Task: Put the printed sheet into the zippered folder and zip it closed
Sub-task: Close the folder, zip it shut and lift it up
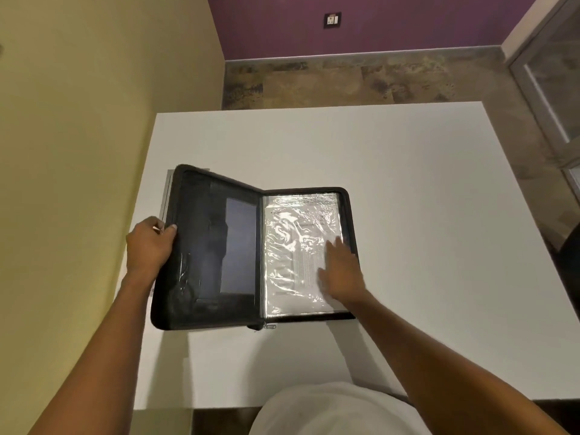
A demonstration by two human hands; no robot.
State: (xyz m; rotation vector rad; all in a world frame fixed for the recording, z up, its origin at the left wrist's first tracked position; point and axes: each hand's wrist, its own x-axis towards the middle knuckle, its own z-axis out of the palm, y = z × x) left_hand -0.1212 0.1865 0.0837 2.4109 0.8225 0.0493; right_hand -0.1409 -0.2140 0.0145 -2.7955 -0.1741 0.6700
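Note:
A black zippered folder lies open on the white table. Its left cover is lifted off the table, and my left hand grips that cover's outer edge. The right half lies flat and holds clear plastic sleeves. The printed sheet sits inside the top sleeve, under glare. My right hand rests flat on the sleeve and sheet, fingers spread. The silver zipper pull hangs at the spine's near end.
The table's left edge runs close to a yellow wall. Its near edge is by my white-clothed lap. Tiled floor and a purple wall lie beyond the far edge. A glass door frame stands at the right.

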